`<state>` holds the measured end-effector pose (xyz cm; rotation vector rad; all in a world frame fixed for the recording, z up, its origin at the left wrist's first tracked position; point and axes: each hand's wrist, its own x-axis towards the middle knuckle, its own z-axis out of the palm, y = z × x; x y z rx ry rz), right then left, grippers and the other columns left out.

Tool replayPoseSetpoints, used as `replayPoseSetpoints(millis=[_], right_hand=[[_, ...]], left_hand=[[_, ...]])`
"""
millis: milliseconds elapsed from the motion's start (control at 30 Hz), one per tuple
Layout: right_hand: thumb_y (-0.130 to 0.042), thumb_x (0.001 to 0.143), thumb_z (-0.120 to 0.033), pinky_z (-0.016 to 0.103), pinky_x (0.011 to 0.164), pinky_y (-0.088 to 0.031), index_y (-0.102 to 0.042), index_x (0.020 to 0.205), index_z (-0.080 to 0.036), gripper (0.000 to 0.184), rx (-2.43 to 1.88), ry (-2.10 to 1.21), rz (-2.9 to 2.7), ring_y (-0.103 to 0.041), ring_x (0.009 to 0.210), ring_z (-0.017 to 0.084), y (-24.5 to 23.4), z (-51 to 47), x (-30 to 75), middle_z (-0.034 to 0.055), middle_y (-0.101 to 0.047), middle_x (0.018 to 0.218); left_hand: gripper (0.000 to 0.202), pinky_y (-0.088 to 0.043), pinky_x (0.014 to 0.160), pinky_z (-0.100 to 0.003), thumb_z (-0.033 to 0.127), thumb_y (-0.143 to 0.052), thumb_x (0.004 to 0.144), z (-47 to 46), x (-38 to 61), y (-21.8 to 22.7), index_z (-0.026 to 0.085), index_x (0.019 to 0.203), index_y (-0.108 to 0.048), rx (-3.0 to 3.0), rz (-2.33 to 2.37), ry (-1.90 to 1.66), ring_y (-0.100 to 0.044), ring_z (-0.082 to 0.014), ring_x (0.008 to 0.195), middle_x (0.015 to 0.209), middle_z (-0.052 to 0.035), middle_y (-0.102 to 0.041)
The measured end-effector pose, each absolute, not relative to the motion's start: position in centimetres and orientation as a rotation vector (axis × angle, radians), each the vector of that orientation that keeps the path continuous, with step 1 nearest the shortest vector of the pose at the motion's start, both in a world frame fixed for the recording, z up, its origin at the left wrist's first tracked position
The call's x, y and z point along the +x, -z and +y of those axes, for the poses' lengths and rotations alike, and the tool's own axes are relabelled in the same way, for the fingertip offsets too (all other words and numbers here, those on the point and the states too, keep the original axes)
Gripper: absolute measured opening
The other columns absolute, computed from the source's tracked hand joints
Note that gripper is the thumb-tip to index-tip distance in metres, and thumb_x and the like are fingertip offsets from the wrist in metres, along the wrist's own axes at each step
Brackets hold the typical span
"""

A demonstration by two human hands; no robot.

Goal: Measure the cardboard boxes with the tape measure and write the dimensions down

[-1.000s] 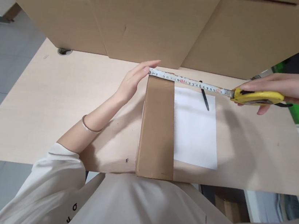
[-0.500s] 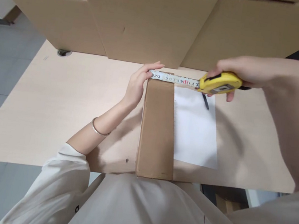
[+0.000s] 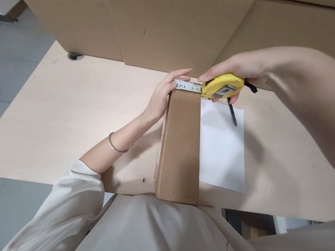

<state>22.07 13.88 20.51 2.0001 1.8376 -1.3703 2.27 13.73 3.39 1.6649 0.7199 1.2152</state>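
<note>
Now, labels below.
left hand (image 3: 162, 96): fingertips pin the free end of the tape blade (image 3: 188, 86) at the far left corner of the cardboard box (image 3: 181, 143).
right hand (image 3: 236, 68): clenched around the yellow tape measure (image 3: 222, 85), at the box's far right corner.
box: lies lengthwise on the tabletop (image 3: 63, 120), near end at the edge.
step: judged as measuring the box width, only a short run of blade out.
next: reading the blade calls for it flat and square to both edges.
nearby: white paper (image 3: 222, 149) just right of box, black pen (image 3: 232, 114) on it.
</note>
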Motion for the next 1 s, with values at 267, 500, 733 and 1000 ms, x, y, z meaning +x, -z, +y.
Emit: replayPoseSetpoints(millis=[267,500,733,1000], right_hand=[[-0.075,0.094,-0.056,0.017,0.044,-0.050,-0.079,0.092,-0.016,0.040,1.964,1.342,1.892,-0.070,0.064,0.012,-19.9,14.9,22.9,0.0075,-0.075,0.085],[-0.067,0.100,-0.060,0.017,0.045,-0.049,-0.078,0.095,-0.017,0.044,1.854,1.555,1.953,-0.067,0.063,0.012,-19.5,14.9,24.2,0.0073,-0.072,0.082],[-0.067,0.099,-0.060,0.020,0.043,-0.050,-0.075,0.088,-0.017,0.045,1.780,1.677,1.999,-0.068,0.060,0.015,-18.8,15.3,24.9,0.0075,-0.072,0.079],[-0.061,0.103,-0.059,0.016,0.049,-0.050,-0.074,0.096,-0.013,0.048,1.820,1.627,2.012,-0.071,0.065,0.013,-19.3,14.8,24.8,0.0083,-0.076,0.083]], left_hand=[[0.046,-0.049,0.121,-0.055,0.052,-0.042,0.107,13.7,2.4,-3.1,0.030,0.140,-0.065,1.663,0.736,-1.251,-0.065,-0.0318,0.139,0.135,-0.0036,-0.074],[0.051,-0.046,0.124,-0.056,0.057,-0.037,0.109,14.0,2.1,-2.7,0.030,0.142,-0.064,1.755,0.719,-1.266,-0.065,-0.0318,0.141,0.135,-0.0036,-0.074],[0.056,-0.047,0.124,-0.057,0.064,-0.033,0.109,14.1,2.1,-2.8,0.031,0.144,-0.063,1.707,0.658,-1.210,-0.066,-0.0317,0.141,0.136,-0.0038,-0.074],[0.052,-0.046,0.125,-0.058,0.064,-0.040,0.109,13.4,1.8,-3.8,0.032,0.144,-0.062,1.723,0.698,-1.197,-0.063,-0.0326,0.143,0.137,-0.0036,-0.074]])
